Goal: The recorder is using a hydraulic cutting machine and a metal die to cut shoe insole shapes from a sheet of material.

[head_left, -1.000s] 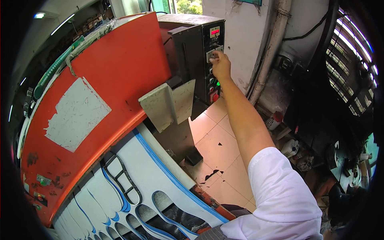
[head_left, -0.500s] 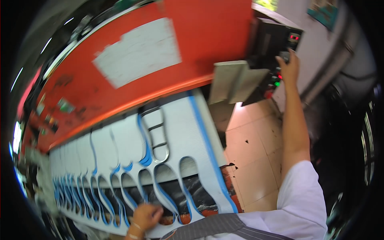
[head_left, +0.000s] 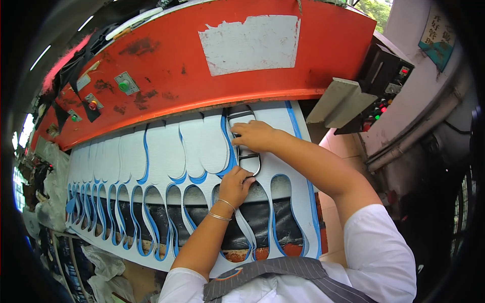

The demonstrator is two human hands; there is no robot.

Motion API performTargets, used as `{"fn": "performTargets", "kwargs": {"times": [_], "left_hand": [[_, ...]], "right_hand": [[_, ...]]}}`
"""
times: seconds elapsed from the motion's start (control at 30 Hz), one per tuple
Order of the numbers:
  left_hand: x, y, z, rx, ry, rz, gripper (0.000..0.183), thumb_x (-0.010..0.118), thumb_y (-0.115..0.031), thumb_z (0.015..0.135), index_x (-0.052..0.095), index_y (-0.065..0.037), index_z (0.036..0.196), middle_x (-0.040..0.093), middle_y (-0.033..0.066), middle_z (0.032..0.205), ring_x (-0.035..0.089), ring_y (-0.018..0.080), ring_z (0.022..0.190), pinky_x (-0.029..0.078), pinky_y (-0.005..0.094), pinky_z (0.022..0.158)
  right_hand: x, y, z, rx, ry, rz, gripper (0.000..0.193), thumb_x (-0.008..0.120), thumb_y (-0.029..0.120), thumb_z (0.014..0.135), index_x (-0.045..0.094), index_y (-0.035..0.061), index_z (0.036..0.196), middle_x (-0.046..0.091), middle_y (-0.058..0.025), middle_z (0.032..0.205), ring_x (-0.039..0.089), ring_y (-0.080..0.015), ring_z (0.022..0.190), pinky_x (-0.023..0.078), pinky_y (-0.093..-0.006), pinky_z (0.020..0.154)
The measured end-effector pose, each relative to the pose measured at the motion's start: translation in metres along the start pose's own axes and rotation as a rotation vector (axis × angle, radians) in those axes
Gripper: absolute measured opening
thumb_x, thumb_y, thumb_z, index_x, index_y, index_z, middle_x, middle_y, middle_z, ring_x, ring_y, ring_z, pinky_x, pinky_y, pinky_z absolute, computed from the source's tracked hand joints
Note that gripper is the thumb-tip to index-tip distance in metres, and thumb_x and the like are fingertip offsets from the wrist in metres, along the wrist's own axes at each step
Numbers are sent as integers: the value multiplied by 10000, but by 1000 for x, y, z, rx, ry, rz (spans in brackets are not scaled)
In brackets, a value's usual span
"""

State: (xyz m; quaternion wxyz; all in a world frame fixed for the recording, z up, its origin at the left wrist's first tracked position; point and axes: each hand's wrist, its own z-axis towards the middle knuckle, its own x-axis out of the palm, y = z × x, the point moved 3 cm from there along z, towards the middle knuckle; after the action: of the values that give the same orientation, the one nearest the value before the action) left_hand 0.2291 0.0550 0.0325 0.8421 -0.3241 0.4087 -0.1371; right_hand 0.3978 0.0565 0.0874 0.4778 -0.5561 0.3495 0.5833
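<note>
A long metal cutting die point(head_left: 249, 156) with a rounded near end and crossbars lies on a stack of white foam-like sheets point(head_left: 283, 156) with blue layers at their edges. My left hand point(head_left: 235, 186) has its fingers closed on the die's near rounded end. Farther up, my right hand point(head_left: 256, 136) reaches across from the right and grips the die near its middle, covering part of it. Rows of rounded cut-outs point(head_left: 195, 202) run along the near side of the sheets, left of and below the die.
A red press beam point(head_left: 166, 76) with buttons spans the far side. A black control box point(head_left: 381, 81) with lit lamps and a bent metal plate point(head_left: 341, 103) stand at the right. Plastic bags point(head_left: 53, 202) hang at the left. Black material point(head_left: 242, 227) shows through the cut-outs.
My right hand has left the control box and come onto the cutting die. My left hand has moved up from the near edge to the die's rounded end. The view has shifted.
</note>
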Motion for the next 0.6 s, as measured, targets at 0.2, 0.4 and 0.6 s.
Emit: {"fn": "performTargets", "kwargs": {"times": [0.2,0.4,0.6], "left_hand": [[-4,21,6,98,68,-50,95,692,-41,741,605,-32,779,544,127,778,556,333,728,445,401,641],[-35,16,34,215,37,-142,132,695,-80,736,616,-36,831,558,130,812,563,343,785,444,423,703],[-22,52,7,74,-188,-96,697,774,-336,717,476,15,1241,530,294,1149,527,438,1085,426,408,961]], "right_hand": [[15,6,59,-64,476,-173,288,632,166,784,661,218,1066,553,-51,1119,528,-244,1108,448,-357,903],[33,-21,66,-158,253,39,177,638,169,772,651,151,947,558,-55,1045,547,-237,1052,492,-346,833],[42,-14,44,-229,-70,135,62,615,161,723,646,113,746,562,-47,882,564,-225,945,482,-353,792]]}}
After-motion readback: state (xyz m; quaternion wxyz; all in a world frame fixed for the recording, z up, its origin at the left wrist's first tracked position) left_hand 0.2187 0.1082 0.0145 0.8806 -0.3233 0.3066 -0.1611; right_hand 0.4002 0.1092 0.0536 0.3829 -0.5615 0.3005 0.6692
